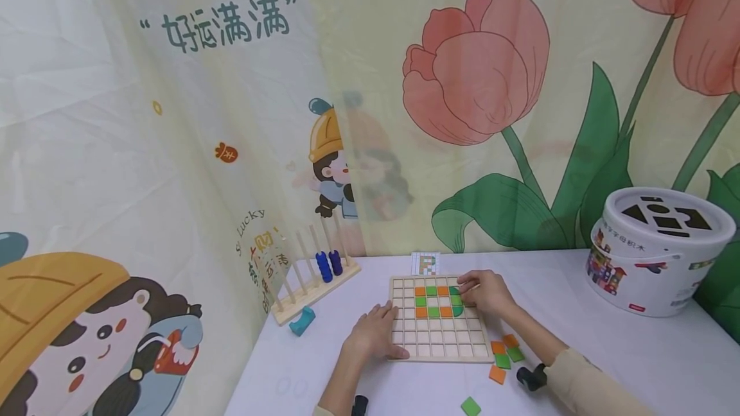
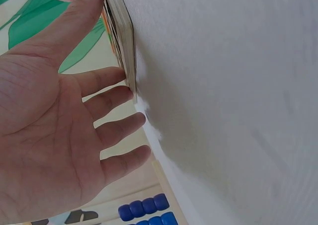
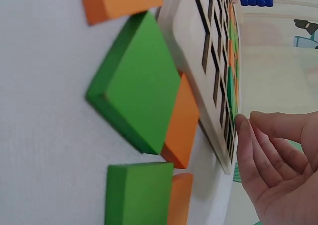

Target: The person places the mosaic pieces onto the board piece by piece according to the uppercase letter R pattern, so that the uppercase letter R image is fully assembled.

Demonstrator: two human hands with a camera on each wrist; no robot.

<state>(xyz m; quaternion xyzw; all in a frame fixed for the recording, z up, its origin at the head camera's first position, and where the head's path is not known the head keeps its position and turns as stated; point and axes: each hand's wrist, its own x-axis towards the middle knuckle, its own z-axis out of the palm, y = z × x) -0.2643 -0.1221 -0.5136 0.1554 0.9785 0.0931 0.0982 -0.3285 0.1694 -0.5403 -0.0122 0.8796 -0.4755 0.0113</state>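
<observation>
A wooden grid board [image 1: 439, 339] lies on the table, with orange and green tiles set in its upper cells. Along its left edge rests my left hand [image 1: 374, 332], thumb at the lower corner. The left wrist view shows that palm [image 2: 44, 135] with the fingers extended and spread, some touching the board's side. My right hand [image 1: 488, 294] is over the upper right cells, its fingertips at a dark green rounded tile [image 1: 453, 290]. In the right wrist view, the right thumb and forefinger [image 3: 278, 123] nearly meet at the board, with no tile visible between them.
Loose orange and green tiles [image 1: 502, 361] lie off the board's lower right corner. A single green tile [image 1: 471, 406] is nearer. At left stand a peg rack [image 1: 315, 291] with blue beads and a teal block [image 1: 302, 321]. A pattern card [image 1: 425, 263] and white bucket [image 1: 653, 262] are behind.
</observation>
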